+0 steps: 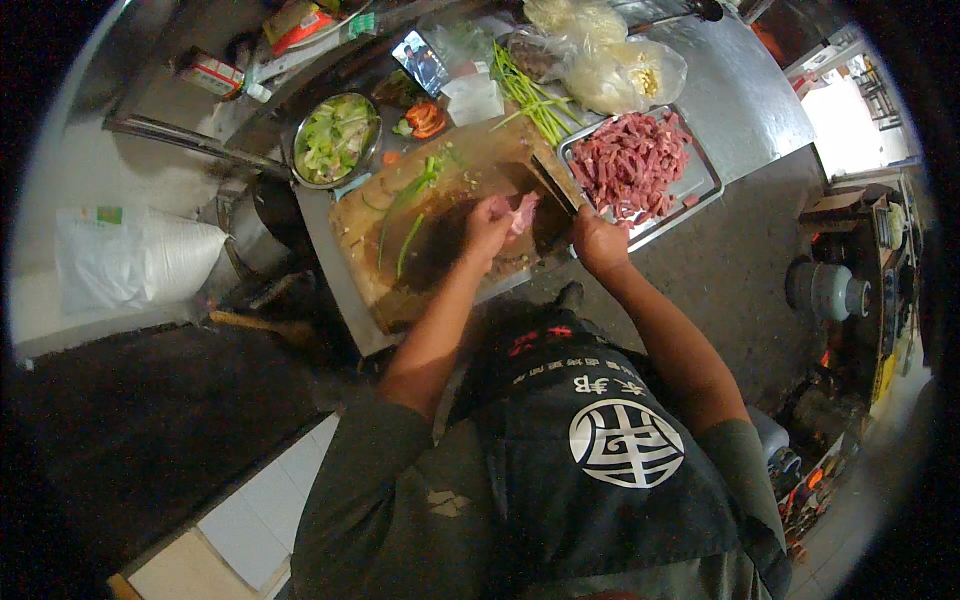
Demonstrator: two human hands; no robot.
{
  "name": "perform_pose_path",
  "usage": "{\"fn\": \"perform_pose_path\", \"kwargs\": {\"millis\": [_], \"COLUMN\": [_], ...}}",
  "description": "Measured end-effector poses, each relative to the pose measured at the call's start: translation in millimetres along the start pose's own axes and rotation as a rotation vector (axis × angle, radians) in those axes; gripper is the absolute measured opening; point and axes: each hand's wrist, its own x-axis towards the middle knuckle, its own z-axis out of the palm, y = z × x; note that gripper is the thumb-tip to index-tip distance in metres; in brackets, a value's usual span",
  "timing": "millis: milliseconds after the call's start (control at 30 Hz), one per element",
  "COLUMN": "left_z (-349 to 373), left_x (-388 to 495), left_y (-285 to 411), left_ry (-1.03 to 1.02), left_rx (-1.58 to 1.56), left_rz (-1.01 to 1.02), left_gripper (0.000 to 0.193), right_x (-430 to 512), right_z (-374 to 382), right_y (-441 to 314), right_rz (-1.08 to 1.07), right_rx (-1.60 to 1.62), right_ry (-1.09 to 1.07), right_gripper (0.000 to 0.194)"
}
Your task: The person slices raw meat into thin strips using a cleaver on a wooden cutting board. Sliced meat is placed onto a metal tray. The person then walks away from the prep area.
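Observation:
Over the wooden cutting board (352, 247), my left hand (489, 229) holds a piece of raw meat (524, 213) between its fingers. My right hand (602, 241) grips a cleaver (553, 196) at the board's right side; its handle is hidden in my fist, and the blade lies in shadow. Just beyond that hand, a metal tray (709, 178) bears a heap of raw meat strips (630, 165). Green stalks (407, 244) and small scraps lie on the board's left part.
A metal bowl (373, 161) of chopped leafy vegetables stands at the back left. Beyond the board are sliced carrots (425, 120), a smartphone (420, 63), white paper (475, 97), long green stems (531, 97) and plastic bags of food (600, 75). A gas cylinder (829, 291) stands at the right.

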Motion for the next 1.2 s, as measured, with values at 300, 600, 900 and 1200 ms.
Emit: {"fn": "perform_pose_path", "kwargs": {"millis": [300, 600, 900, 1200], "left_z": [-47.4, -36.8, -29.6, 25.7], "left_x": [-17.4, -33.7, -20.1, -10.3], "left_y": [-37.0, -23.2, -34.5, -22.5], "left_ry": [0.111, 0.292, 0.216, 0.171], "left_rx": [0.125, 0.923, 1.182, 1.254], "left_rz": [-0.139, 0.573, 0.647, 0.552], "left_gripper": [0.014, 0.026, 0.034, 0.053], "right_x": [-2.1, -14.6, -7.5, 4.3], "right_z": [-9.6, -19.1, -35.7, -36.4], "right_y": [1.2, -10.8, -36.3, -14.1], "right_rz": [-0.048, -0.193, -0.175, 0.002], "right_rx": [0.002, 0.13, 0.162, 0.024], "right_ry": [-0.1, -0.023, -0.23, -0.269], "right_gripper": [0.015, 0.017, 0.02, 0.024]}}
